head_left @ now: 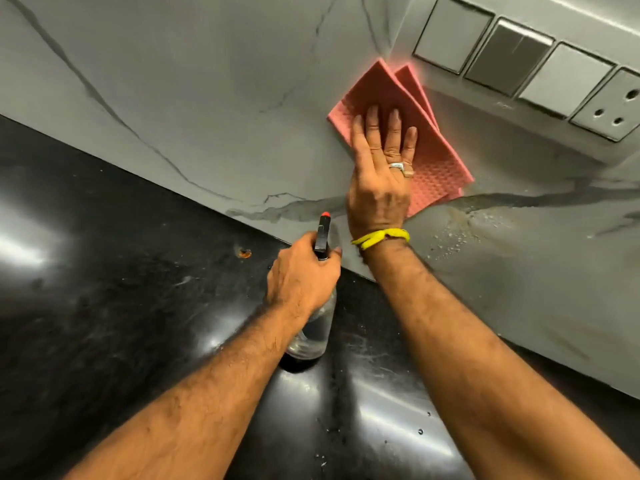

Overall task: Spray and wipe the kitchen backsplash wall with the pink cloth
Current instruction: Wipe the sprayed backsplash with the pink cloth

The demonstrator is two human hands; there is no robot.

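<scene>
The right hand (379, 174) lies flat, pressing the folded pink cloth (398, 133) on the grey marble wall (207, 98) below the switches (519, 60). The left hand (304, 271) grips a spray bottle (313, 327) standing on the black surface (104, 289).

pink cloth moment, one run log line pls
phase: wiping | right hand: flat on pink cloth against backsplash | left hand: grip on spray bottle | droplets on wall

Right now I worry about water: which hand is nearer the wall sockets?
Right. The right hand presses the cloth just below the sockets; the left hand holds the spray bottle lower down.
</scene>
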